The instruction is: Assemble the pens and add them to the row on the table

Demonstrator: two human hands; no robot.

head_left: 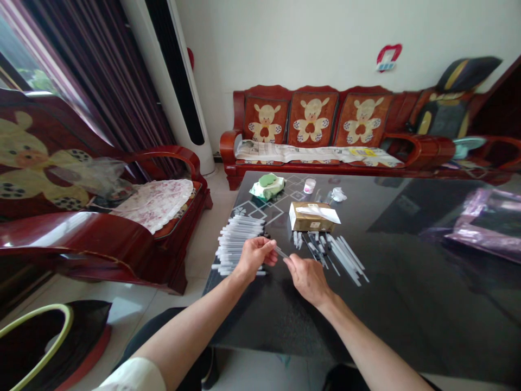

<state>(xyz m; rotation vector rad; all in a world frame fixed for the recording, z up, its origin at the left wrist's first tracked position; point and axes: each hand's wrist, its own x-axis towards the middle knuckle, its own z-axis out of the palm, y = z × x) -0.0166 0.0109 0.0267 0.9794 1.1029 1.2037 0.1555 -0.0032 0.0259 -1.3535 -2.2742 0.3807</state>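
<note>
A thin translucent tube (pixel 280 252), like a pen barrel, spans the gap between my two hands above the dark table. My left hand (pixel 255 256) pinches its far-left end between thumb and fingers. The other end is in the closed fingers of my right hand (pixel 307 278). Beside and behind my left hand lies a stacked row of whitish pen-like sticks (pixel 236 239), some with dark ends. Several loose whitish tubes (pixel 345 257) lie beyond my right hand, next to short black and white pieces (pixel 318 247).
A gold-and-white tissue box (pixel 313 217) stands behind the loose parts. Farther back are a green wipes pack (pixel 267 187), a small white cup (pixel 309 185) and a crumpled tissue (pixel 338 194). Shiny purple plastic packaging (pixel 484 225) lies on the right of the glossy black table (pixel 407 304).
</note>
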